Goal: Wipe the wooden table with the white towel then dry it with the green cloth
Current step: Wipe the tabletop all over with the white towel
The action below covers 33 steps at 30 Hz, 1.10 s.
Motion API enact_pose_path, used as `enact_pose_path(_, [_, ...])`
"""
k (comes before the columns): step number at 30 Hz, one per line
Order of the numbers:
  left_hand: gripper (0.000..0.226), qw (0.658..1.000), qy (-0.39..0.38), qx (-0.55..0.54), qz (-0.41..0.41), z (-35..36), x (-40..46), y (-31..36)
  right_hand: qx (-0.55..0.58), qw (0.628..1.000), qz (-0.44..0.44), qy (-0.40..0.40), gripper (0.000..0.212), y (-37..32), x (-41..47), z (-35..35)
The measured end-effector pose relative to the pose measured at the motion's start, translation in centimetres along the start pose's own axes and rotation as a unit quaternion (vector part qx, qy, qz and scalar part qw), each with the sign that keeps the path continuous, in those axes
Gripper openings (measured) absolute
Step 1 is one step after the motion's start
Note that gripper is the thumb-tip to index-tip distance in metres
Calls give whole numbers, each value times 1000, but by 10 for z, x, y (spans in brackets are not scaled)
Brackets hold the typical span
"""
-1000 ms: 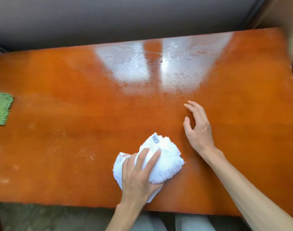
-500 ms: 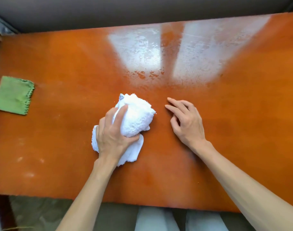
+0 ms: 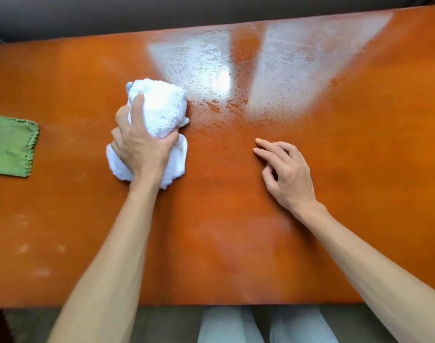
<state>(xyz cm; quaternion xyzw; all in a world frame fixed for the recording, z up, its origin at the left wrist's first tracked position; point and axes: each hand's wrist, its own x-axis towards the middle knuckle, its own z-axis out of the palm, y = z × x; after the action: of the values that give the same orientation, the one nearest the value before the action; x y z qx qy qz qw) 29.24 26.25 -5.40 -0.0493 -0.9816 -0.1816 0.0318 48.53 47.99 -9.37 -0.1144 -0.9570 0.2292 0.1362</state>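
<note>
The white towel (image 3: 162, 107) is bunched on the orange-brown wooden table (image 3: 236, 231), left of centre. My left hand (image 3: 139, 144) grips it from behind, fingers curled round the bundle, and part of the towel lies flat under my palm. On the bare wood to the right, my right hand (image 3: 288, 174) rests with fingers loosely bent and fingertips touching the surface; it holds nothing. The green cloth (image 3: 10, 144) lies flat at the table's left edge, partly cut off by the frame.
Bright wet streaks and window glare (image 3: 236, 70) cover the far middle of the table. A dark surface (image 3: 162, 11) runs behind the far edge. My legs in light trousers (image 3: 261, 325) show below the near edge.
My left hand has pushed the towel from near the front edge away from me and leftward, toward the wet patch. My right hand stayed resting on the wood. The camera view shifted.
</note>
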Motion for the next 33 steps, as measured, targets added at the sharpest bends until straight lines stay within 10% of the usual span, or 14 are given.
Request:
enact_pose_path(13, [83,960,-83,-58,263,-15,-236,-3,-4,1000,1,-8,38,0,1,-2])
enact_pose_path(21, [76,900,-116,-91,411,-16,-184,-32,-3,1000,5,-12,38,0,0,-2])
enact_pose_path(33, [93,991,-68,0,116,-2,44,4,1,1000,4,-5,39,-1,-1,-1])
